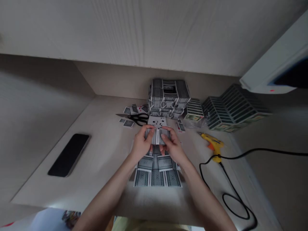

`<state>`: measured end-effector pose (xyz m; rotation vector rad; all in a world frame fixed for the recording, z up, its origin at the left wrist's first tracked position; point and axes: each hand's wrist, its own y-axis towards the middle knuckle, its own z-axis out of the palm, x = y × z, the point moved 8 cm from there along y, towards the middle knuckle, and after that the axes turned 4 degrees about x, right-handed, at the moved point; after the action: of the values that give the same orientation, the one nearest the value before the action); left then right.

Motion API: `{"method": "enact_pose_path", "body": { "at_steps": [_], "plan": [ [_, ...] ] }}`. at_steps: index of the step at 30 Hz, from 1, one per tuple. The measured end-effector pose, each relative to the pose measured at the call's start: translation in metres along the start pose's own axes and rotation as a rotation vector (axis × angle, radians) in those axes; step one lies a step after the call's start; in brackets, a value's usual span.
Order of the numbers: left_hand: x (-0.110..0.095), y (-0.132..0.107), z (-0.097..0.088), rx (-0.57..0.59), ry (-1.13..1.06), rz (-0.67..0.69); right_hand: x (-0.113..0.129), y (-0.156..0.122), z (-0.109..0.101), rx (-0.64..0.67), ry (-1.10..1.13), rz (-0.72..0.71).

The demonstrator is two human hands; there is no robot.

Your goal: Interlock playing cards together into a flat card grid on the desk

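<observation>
Between my two hands is a pair of patterned-back playing cards (158, 137), side by side with a narrow white strip between them. My left hand (141, 144) pinches the left side, thumb on the front and fingers at the top edge. My right hand (174, 148) grips the right side in the same way. Just beneath and nearer to me lies a panel of joined playing cards (157, 178), backs up, with some folded pieces on it. Beyond my fingertips lie face-up cards (157, 120) with black pips.
A box-like structure of cards (168, 96) stands at the back. Black scissors (138, 118) lie left of it among cut card pieces. Stacked card boxes (233, 109) fill the back right. A yellow glue gun (216, 144) trails a black cable. A phone (69, 155) lies left.
</observation>
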<state>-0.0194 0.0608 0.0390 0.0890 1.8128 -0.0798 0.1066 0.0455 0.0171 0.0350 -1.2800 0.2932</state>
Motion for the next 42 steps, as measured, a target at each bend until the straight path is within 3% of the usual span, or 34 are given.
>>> {"method": "enact_pose_path", "body": {
  "at_steps": [5, 9, 14, 16, 19, 25, 31, 36, 42],
  "plan": [
    [0.007, -0.026, 0.006, 0.038, -0.129, -0.135, -0.009, -0.022, 0.009, 0.030, -0.050, 0.035],
    [0.018, -0.032, 0.010, 0.019, -0.175, -0.172, -0.018, -0.026, 0.011, 0.003, -0.099, 0.020],
    [0.031, -0.037, 0.011, 0.048, 0.012, -0.177, -0.024, -0.022, 0.001, -0.058, -0.338, 0.026],
    [0.035, -0.041, 0.009, 0.076, 0.016, -0.190, -0.025, -0.022, -0.002, -0.027, -0.332, 0.047],
    [0.033, -0.042, 0.002, 0.096, 0.066, -0.158, -0.023, -0.024, -0.010, -0.033, -0.341, 0.069],
    [0.029, -0.033, -0.035, -0.063, 0.379, -0.072, -0.015, -0.030, -0.038, -0.116, -0.540, -0.022],
    [0.040, -0.040, -0.053, 0.035, 0.703, -0.088, -0.015, -0.044, -0.053, -0.095, -0.799, -0.091],
    [0.022, -0.052, -0.051, 0.144, 0.857, 0.036, -0.024, -0.045, -0.057, -0.135, -0.770, -0.060],
    [0.013, -0.061, -0.018, 0.469, 0.764, 0.138, -0.009, -0.015, -0.066, -0.291, -0.830, -0.197]
  ]
}}
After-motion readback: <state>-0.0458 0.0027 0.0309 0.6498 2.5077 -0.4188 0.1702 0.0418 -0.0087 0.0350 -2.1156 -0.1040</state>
